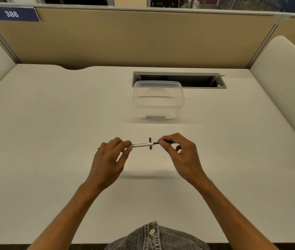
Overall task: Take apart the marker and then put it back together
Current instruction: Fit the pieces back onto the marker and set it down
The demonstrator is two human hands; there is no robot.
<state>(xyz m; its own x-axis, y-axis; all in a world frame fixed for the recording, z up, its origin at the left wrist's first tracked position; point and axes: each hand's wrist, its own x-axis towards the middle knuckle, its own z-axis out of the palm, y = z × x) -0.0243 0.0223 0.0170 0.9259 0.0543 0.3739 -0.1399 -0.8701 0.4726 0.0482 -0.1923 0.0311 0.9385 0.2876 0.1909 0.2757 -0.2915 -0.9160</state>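
Note:
I hold a white whiteboard marker barrel (141, 145) level above the desk, its printed label facing up. My left hand (109, 159) pinches the barrel's left end between thumb and fingers. My right hand (179, 152) pinches a thin black inner piece (156, 143) that sticks out of the barrel's right end. A small black part (150, 143) lies crosswise on the white desk (52, 141) just behind the marker. Whether the inner piece is partly inside the barrel or just touching it I cannot tell.
A clear plastic container (158, 100) with a lid stands on the desk beyond my hands, something dark lying at its bottom. Behind it is an open cable slot (179, 80). A tan partition (143, 38) closes the back; white dividers flank both sides.

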